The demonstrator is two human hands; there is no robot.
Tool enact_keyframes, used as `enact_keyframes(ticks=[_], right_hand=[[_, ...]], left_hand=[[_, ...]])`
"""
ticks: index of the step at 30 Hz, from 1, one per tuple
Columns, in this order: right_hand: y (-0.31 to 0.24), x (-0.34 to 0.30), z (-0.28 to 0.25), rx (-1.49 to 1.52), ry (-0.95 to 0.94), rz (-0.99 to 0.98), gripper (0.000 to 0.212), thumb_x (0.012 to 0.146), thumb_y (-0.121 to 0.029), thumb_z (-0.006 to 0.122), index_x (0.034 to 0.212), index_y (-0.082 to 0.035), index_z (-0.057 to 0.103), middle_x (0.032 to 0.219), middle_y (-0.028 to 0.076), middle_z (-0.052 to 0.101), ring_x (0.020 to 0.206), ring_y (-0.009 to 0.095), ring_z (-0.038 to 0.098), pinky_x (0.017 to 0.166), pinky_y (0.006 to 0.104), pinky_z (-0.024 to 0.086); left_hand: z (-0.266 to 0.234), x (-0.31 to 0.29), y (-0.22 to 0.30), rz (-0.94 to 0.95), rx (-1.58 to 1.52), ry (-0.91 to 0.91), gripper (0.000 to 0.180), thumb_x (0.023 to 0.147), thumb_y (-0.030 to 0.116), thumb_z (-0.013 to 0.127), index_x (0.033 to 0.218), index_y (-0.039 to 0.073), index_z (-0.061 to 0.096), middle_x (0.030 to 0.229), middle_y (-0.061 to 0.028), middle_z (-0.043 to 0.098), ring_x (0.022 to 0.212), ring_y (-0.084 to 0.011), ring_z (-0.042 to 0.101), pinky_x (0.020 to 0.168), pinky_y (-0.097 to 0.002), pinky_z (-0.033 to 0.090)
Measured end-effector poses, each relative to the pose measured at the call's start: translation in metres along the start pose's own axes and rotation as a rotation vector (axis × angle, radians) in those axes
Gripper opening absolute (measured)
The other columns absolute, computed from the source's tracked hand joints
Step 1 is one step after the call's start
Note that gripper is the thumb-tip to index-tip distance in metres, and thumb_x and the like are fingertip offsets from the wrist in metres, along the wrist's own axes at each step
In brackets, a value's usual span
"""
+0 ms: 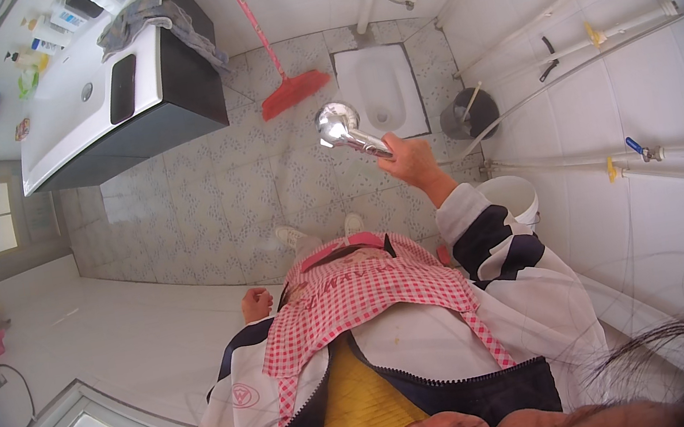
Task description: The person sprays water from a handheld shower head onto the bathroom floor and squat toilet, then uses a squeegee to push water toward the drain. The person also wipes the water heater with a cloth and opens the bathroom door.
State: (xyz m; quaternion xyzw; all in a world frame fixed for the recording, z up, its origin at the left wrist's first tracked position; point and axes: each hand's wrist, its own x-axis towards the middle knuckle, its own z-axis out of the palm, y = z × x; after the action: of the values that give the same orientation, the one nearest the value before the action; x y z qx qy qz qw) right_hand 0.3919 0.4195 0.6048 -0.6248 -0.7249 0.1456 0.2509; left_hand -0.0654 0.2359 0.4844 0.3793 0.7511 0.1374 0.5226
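My right hand [412, 159] is wrapped round the handle of a chrome shower head [339, 124]. It holds the shower head out in front of me over the tiled floor, with the head end toward the left. Whether water is running from it, I cannot tell. Just beyond lies the white squat toilet [376, 87], set in the floor. A pale hose [513, 108] runs from the right wall toward my right hand. My left hand [257, 303] hangs low beside my checked apron [371, 285], its fingers curled in and nothing visible in them.
A pink-red broom [293, 93] leans with its bristles on the floor tiles. At left stands a washbasin cabinet [160, 135] with a cloth [160, 26] over its edge. A dark bin [469, 113] and a white bucket [511, 197] line the right wall, below pipes [663, 149].
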Motion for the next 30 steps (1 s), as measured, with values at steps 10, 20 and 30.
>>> enact_keyframes(ticks=[10,20,30], right_hand=[[0.019,0.019,-0.019,-0.04,0.125,0.059,0.019,0.071,-0.02,0.066,0.077,-0.008,0.052,0.06,0.013,0.057,0.055,0.036,0.057,0.05,0.0432,0.044],[-0.007,0.025,-0.017,0.094,0.068,-0.093,0.02,0.07,-0.02,0.067,0.076,-0.008,0.052,0.061,0.011,0.057,0.055,0.032,0.057,0.049,0.0399,0.044],[-0.027,0.055,0.001,0.155,0.006,-0.284,0.024,0.07,-0.021,0.068,0.081,-0.009,0.051,0.062,0.009,0.057,0.054,0.031,0.057,0.047,0.0398,0.042]], left_hand=[[0.002,-0.001,0.006,-0.003,0.0,0.013,0.018,0.082,0.013,0.06,0.094,-0.001,0.06,0.071,-0.0097,0.065,0.059,-0.0139,0.062,0.048,-0.0263,0.049],[0.009,-0.007,0.018,0.008,0.044,0.022,0.019,0.082,0.013,0.061,0.095,-0.001,0.06,0.071,-0.0098,0.065,0.059,-0.0142,0.062,0.048,-0.0267,0.049],[0.015,-0.003,0.007,-0.019,-0.02,0.013,0.02,0.083,0.014,0.061,0.097,0.0,0.06,0.072,-0.0097,0.065,0.061,-0.0141,0.062,0.051,-0.0269,0.05]])
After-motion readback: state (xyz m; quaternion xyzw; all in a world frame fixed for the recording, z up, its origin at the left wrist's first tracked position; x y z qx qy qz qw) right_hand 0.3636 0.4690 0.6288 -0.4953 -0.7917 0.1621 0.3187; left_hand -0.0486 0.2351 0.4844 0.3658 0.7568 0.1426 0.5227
